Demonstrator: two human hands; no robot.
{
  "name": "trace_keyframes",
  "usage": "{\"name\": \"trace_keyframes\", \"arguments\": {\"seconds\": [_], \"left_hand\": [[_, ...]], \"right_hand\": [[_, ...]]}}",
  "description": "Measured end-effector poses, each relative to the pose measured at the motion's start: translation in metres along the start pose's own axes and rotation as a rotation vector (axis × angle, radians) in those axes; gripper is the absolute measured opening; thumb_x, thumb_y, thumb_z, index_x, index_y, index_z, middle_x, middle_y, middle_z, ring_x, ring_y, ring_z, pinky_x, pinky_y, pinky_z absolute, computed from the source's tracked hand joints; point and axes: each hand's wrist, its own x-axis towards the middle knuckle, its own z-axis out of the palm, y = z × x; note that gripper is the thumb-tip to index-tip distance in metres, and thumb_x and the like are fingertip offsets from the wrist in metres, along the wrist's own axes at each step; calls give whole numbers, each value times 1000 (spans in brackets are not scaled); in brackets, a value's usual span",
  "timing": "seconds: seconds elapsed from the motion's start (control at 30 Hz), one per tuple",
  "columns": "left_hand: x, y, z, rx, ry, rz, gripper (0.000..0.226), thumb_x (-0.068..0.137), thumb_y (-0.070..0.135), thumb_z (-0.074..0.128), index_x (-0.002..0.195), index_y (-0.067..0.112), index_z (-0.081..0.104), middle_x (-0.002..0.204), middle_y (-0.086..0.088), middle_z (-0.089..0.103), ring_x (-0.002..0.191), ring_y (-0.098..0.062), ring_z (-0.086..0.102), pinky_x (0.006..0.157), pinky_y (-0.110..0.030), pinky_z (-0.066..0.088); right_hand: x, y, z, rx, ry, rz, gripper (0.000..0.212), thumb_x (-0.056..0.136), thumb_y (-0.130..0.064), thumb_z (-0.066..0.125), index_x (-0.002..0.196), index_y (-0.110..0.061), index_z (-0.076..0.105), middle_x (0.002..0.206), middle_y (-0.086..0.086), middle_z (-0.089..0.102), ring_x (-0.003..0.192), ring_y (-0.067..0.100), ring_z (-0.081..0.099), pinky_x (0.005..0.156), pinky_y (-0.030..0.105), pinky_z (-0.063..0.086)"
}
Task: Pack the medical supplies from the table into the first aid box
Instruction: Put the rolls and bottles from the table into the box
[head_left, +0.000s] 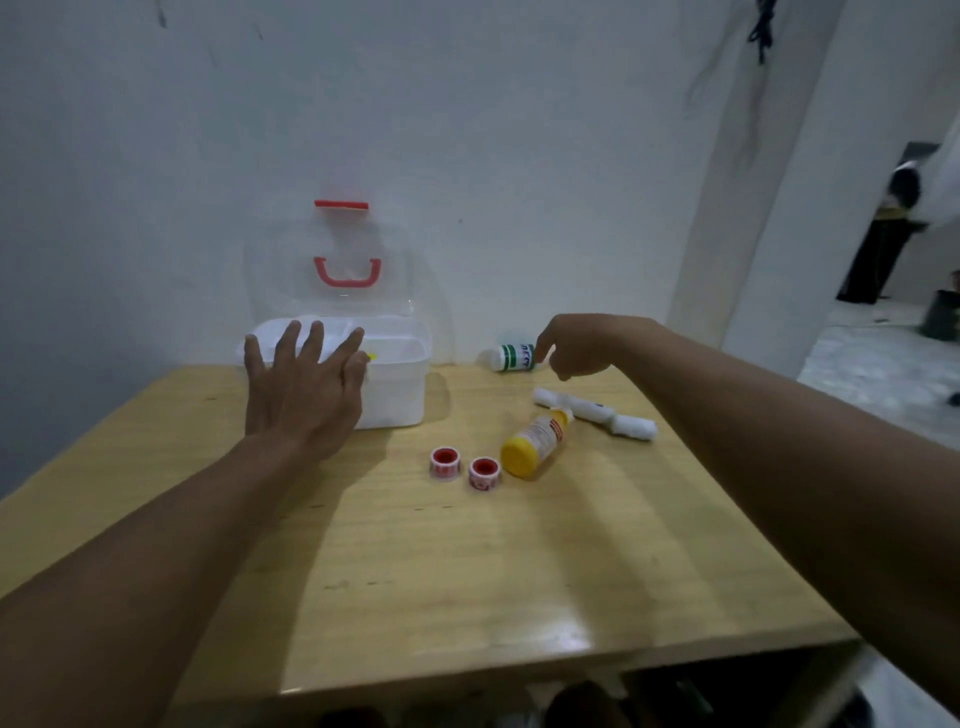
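Observation:
The white first aid box (397, 395) stands at the back of the wooden table (441, 561), its clear lid (345, 260) with red handle raised against the wall. My left hand (304, 389) hovers in front of the box with fingers spread, holding nothing. My right hand (576, 345) has curled fingers touching the end of a white bottle with a green label (511, 357) that lies on its side. A yellow bottle (537, 441) lies nearer, beside two white bandage rolls (597, 413). Two red-and-white tape rolls (465, 467) sit in front of the box.
A white wall rises right behind the table. The table's front edge is near me, with dark items below it. To the right a doorway opens onto a tiled floor where a person stands far off.

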Motion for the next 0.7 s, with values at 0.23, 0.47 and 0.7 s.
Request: {"name": "trace_keyframes", "arguments": {"seconds": [0.23, 0.47, 0.7], "left_hand": [[1, -1, 2, 8, 13, -1, 57, 99, 53, 5, 149, 40, 30, 157, -8, 32, 147, -28, 19, 115, -59, -2], [2, -1, 2, 18, 12, -9, 57, 99, 53, 5, 148, 40, 33, 155, -8, 36, 145, -29, 23, 115, -58, -1], [2, -2, 1, 37, 5, -10, 60, 98, 53, 3, 147, 38, 35, 154, -10, 38, 144, -30, 25, 115, -59, 1]], "right_hand": [[-2, 38, 23, -160, -342, 89, 106, 82, 9, 67, 157, -42, 10, 157, 12, 34, 126, 38, 54, 56, 31, 46], [1, 54, 37, -106, -263, 76, 110, 80, 3, 75, 158, -38, 8, 150, 10, 45, 118, 32, 60, 89, 38, 56], [13, 57, 36, 70, -177, 94, 91, 72, -6, 84, 150, -19, 39, 135, 12, 56, 91, 27, 71, 79, 35, 61]]}}
